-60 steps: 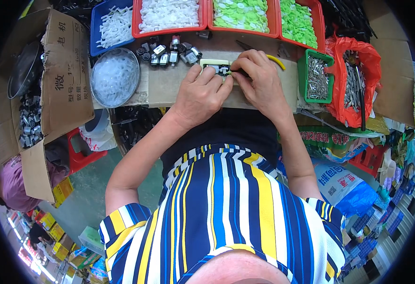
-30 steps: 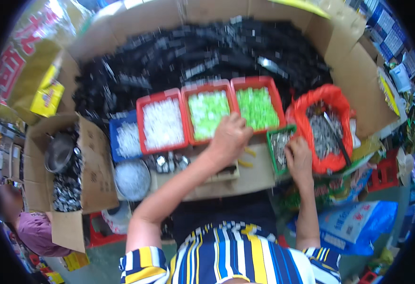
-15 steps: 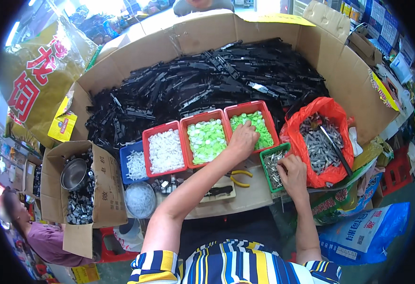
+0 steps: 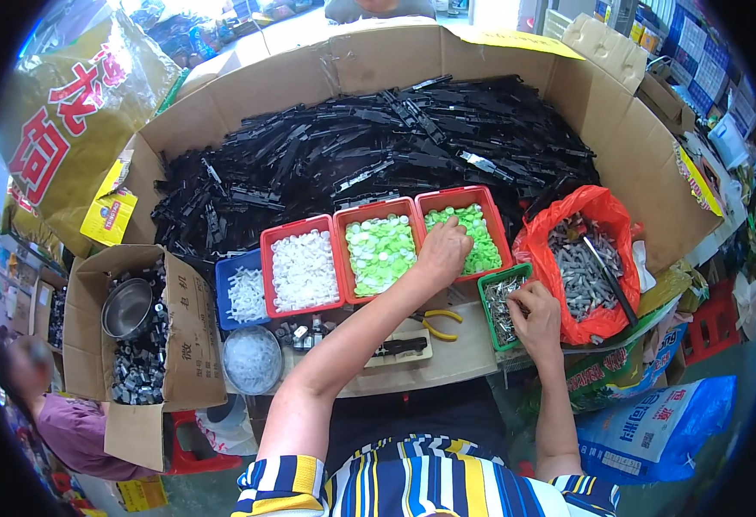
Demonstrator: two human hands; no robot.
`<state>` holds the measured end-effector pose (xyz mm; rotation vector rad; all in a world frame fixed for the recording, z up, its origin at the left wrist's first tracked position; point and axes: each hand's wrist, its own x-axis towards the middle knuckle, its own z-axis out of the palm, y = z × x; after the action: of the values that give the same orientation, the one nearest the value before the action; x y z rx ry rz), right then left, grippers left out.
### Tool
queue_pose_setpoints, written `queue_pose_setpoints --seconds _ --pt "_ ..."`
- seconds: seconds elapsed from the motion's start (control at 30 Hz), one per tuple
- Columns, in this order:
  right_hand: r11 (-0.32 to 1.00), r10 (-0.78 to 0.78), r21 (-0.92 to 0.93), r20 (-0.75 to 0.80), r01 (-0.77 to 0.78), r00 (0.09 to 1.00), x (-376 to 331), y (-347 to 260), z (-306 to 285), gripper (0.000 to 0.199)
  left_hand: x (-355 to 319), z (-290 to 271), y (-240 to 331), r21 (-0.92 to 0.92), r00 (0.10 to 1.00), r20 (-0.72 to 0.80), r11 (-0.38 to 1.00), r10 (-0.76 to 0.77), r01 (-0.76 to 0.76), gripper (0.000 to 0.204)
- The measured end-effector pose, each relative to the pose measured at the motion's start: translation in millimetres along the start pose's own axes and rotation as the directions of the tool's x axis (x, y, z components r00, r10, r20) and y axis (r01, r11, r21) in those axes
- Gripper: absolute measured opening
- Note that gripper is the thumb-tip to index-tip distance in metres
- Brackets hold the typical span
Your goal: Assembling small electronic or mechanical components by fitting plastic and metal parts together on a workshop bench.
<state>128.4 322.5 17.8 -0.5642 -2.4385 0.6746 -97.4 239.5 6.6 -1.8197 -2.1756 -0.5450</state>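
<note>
From my remote view, my left arm (image 4: 356, 334) stretches diagonally rightward, left hand (image 4: 444, 254) back-up, fingers bent; my right hand (image 4: 535, 314) sits lower, fingers curled leftward.

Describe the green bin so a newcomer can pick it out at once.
Find the big cardboard enclosure heaped with long black parts. Nearer the person, toward the right, the green bin sits left of the red plastic bag, with the right hand at its right side. Unlike the neighbouring red bins, it holds thin silvery pieces.
</note>
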Motion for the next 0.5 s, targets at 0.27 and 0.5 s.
queue_pose_setpoints --seconds 0.27,0.5 --pt "0.999 0.009 0.043 -0.088 -0.005 0.996 3 -7 -5 0.009 -14 -25 8 -0.437 0.975 -0.136 0.894 -0.175 0.099 0.01" --pt "0.986 -0.045 0.151 -0.183 0.073 0.982 7 -24 -7 0.008 -44 -66 21 -0.898 0.795 0.343 0.073 -0.5 0.433 0.012"
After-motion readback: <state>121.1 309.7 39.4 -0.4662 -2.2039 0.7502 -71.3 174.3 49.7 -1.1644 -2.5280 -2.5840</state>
